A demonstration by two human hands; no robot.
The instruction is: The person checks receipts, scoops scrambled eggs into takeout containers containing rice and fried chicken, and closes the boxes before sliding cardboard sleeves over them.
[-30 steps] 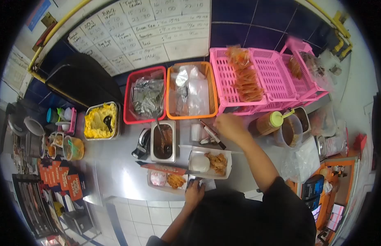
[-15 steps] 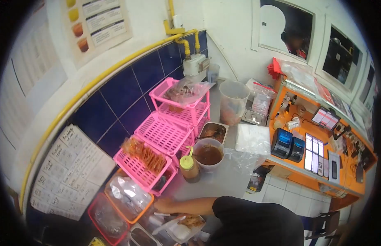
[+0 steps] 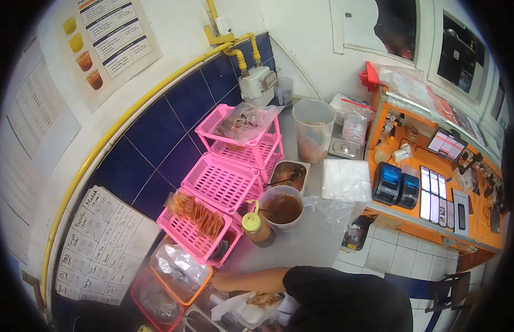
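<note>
My right arm in a black short sleeve stretches left across the counter. My right hand (image 3: 222, 281) is beside the orange-rimmed basket (image 3: 182, 301), which holds clear plastic packets (image 3: 182, 265); its fingers are blurred and partly hidden. Below the forearm stands a paper-lined food box with white rice (image 3: 252, 314) and browned, fried-looking food (image 3: 264, 300). At the bottom edge a small part of my left hand (image 3: 273, 327) shows next to this box; its grip is cut off from view. A red basket (image 3: 139, 307) and a metal pan (image 3: 199, 322) are nearby.
Pink racks (image 3: 221, 182) stand along the tiled wall, the lowest holding bagged orange-brown food. A yellow-capped bottle (image 3: 258, 229), a jug of brown sauce (image 3: 283, 207), a metal tray (image 3: 290, 176) and a tall clear jug (image 3: 313, 130) line the counter. An orange desk (image 3: 467, 232) is right.
The view has shifted slightly. My right hand has moved up a little against the orange-rimmed basket, and the white strip that was by its fingers no longer shows there.
</note>
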